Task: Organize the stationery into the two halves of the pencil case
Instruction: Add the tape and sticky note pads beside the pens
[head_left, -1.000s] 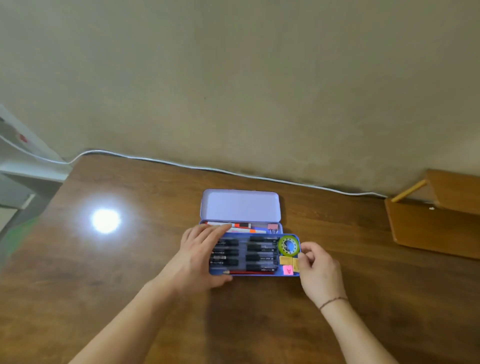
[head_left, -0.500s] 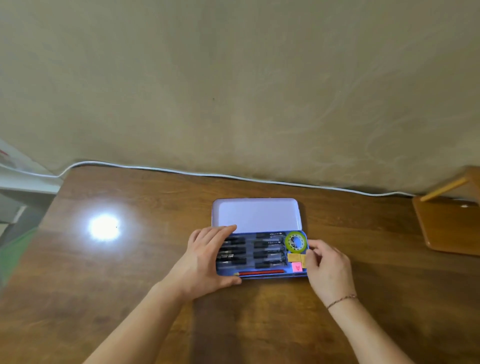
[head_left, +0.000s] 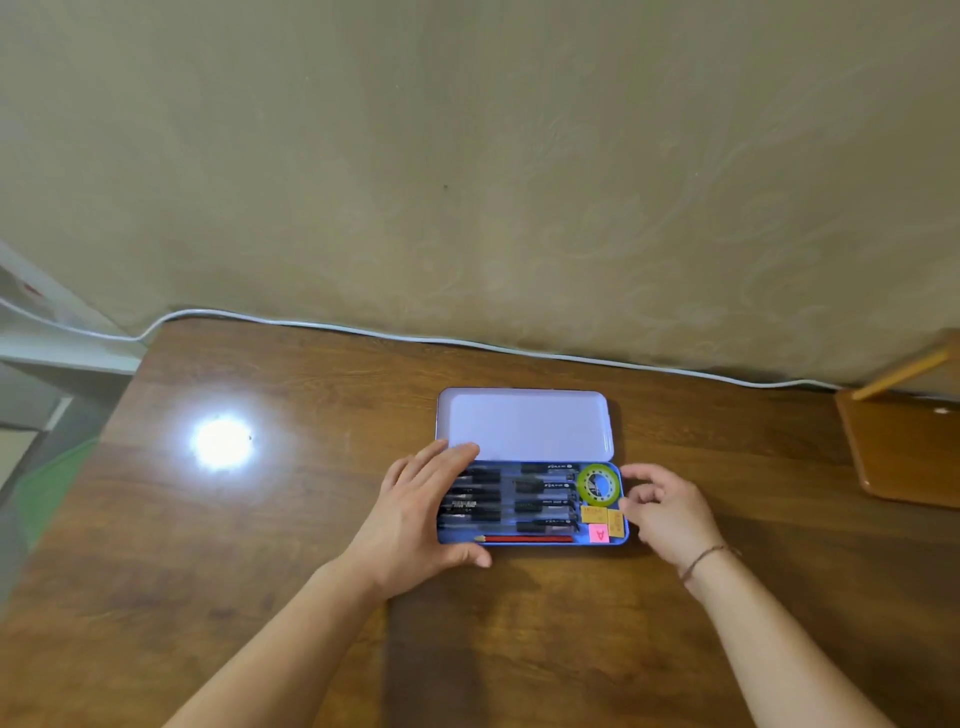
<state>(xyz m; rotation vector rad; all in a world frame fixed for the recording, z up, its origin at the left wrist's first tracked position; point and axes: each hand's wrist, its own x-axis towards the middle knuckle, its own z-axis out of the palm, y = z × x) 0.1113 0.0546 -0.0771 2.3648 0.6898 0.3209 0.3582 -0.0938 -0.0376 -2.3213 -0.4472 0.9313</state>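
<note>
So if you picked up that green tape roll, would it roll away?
Probably not where it is: the green tape roll lies flat in the pencil case. Stood on edge on the smooth table, it likely would. It looks small, hollow, likely light.

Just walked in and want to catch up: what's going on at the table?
A person is packing a blue pencil case that lies open on the wooden table. The left hand rests flat over the black pens; the right hand hovers at the case's right end, beside the green tape roll. A red pencil lies along the front edge.
</note>
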